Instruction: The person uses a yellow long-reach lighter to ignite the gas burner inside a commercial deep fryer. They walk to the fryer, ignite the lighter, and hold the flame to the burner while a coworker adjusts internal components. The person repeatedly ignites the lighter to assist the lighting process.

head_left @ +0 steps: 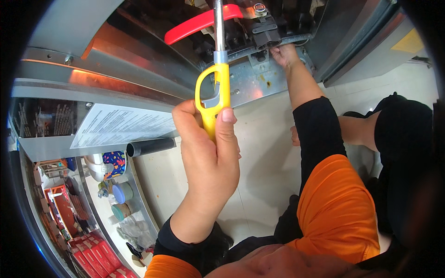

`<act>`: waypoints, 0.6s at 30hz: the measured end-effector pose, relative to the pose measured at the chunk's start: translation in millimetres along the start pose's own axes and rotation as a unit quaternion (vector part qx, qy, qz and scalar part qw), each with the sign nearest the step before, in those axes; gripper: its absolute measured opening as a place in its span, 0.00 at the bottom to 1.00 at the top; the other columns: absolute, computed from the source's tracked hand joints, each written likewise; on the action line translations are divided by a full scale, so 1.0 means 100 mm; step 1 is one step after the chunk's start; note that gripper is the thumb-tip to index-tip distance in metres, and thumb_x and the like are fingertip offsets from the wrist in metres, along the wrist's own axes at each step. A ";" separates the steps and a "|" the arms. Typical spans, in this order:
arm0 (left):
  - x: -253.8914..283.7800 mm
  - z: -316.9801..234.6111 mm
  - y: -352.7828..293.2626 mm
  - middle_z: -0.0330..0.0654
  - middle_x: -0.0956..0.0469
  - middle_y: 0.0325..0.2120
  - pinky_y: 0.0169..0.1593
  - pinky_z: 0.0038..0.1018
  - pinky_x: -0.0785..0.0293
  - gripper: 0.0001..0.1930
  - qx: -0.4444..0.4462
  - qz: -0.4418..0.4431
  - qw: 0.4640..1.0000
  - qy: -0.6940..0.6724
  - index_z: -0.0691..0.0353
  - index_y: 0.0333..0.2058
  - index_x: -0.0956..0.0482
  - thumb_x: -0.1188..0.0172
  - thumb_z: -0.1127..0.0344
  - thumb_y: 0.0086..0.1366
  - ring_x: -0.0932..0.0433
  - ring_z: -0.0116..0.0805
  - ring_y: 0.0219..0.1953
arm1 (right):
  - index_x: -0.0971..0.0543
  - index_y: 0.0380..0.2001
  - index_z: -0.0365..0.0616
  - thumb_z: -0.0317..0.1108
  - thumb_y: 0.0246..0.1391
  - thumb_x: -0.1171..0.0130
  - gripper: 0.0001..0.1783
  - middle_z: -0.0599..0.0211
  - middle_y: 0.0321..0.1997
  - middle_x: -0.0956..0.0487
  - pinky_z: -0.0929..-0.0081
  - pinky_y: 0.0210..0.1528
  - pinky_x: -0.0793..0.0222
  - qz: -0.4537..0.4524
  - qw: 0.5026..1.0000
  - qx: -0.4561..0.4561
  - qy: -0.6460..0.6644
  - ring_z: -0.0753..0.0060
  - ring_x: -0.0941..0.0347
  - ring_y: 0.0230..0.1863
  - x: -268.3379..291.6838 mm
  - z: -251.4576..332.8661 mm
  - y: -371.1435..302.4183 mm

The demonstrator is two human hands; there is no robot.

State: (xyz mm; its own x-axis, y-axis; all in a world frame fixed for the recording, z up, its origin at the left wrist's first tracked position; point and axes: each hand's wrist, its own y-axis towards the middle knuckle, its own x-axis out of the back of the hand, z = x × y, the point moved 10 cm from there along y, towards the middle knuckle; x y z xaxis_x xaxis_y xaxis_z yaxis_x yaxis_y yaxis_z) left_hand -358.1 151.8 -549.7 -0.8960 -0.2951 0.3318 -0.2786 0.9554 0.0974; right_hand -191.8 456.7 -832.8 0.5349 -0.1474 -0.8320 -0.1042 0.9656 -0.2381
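A yellow lighter [224, 83] with a long metal nozzle is gripped in my left hand [211, 157], held upright with my thumb along its handle. The grey trigger shows inside the yellow guard. The nozzle passes in front of a red lever handle [199, 25] in the open lower bay of a metal appliance. Over on the right, my right hand [286, 54] reaches into this bay, beside a black valve-like block [265, 33]. Its fingers are bent in at the block's lower side; their tips are partly hidden, so what they hold cannot be made out.
An open metal door with a printed sheet [123, 126] stands left, another door panel [380, 51] right. A dark pipe [150, 147] lies near a lower-left shelf holding containers [122, 192] and red boxes [95, 255]. Right of my arm is a bare limb [357, 132] with black cloth.
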 end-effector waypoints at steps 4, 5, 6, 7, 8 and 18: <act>0.02 0.00 -0.02 0.36 0.31 0.21 0.22 0.20 0.35 0.16 0.004 -0.009 1.000 -0.012 0.66 0.48 0.42 0.48 0.62 0.75 0.32 0.21 0.17 | 0.26 0.37 0.49 0.33 0.69 0.53 0.06 0.75 0.29 0.29 0.84 0.18 0.48 0.091 0.996 -0.021 0.014 0.83 0.40 0.22 -0.09 0.00 -0.04; 0.03 -0.01 -0.03 0.36 0.31 0.21 0.22 0.20 0.35 0.16 0.002 -0.011 1.000 -0.014 0.66 0.48 0.42 0.48 0.62 0.75 0.32 0.21 0.17 | 0.26 0.37 0.49 0.33 0.69 0.53 0.06 0.75 0.28 0.29 0.84 0.19 0.48 0.087 0.995 -0.037 0.028 0.83 0.41 0.22 -0.04 0.00 -0.03; 0.03 -0.01 -0.03 0.36 0.31 0.22 0.22 0.20 0.35 0.16 0.000 -0.012 1.000 -0.015 0.66 0.48 0.42 0.48 0.62 0.75 0.32 0.21 0.17 | 0.26 0.36 0.48 0.34 0.69 0.53 0.07 0.75 0.28 0.29 0.84 0.19 0.48 0.081 0.994 -0.054 0.042 0.83 0.41 0.22 -0.01 0.00 -0.03; 0.04 -0.02 -0.03 0.36 0.31 0.22 0.22 0.20 0.35 0.15 -0.001 -0.013 1.000 -0.017 0.66 0.48 0.42 0.48 0.62 0.75 0.32 0.21 0.17 | 0.26 0.36 0.48 0.34 0.68 0.52 0.07 0.75 0.28 0.30 0.84 0.19 0.48 0.076 0.993 -0.071 0.056 0.83 0.42 0.22 0.02 -0.01 -0.04; 0.04 -0.02 -0.03 0.36 0.31 0.22 0.22 0.20 0.35 0.15 -0.003 -0.014 1.000 -0.015 0.66 0.48 0.42 0.48 0.62 0.75 0.32 0.21 0.17 | 0.26 0.36 0.48 0.34 0.68 0.52 0.07 0.75 0.28 0.30 0.84 0.19 0.48 0.080 0.991 -0.078 0.071 0.83 0.42 0.22 0.02 0.00 -0.03; 0.00 -0.02 -0.06 0.44 0.27 0.32 0.20 0.17 0.34 0.13 -0.030 -0.004 0.999 0.014 0.64 0.48 0.41 0.52 0.61 0.77 0.32 0.21 0.18 | 0.27 0.35 0.48 0.31 0.69 0.53 0.07 0.74 0.29 0.29 0.83 0.20 0.48 0.063 0.994 -0.079 0.050 0.82 0.42 0.24 0.06 -0.01 0.03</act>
State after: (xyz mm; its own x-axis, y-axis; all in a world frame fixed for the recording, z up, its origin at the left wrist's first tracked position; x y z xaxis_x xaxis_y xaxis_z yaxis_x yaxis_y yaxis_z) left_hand -355.6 146.0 -548.1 -0.8833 -0.3032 0.3576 -0.2636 0.9519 0.1560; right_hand -189.6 459.0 -838.9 0.4245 -0.0550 -0.9038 -0.2996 0.9334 -0.1976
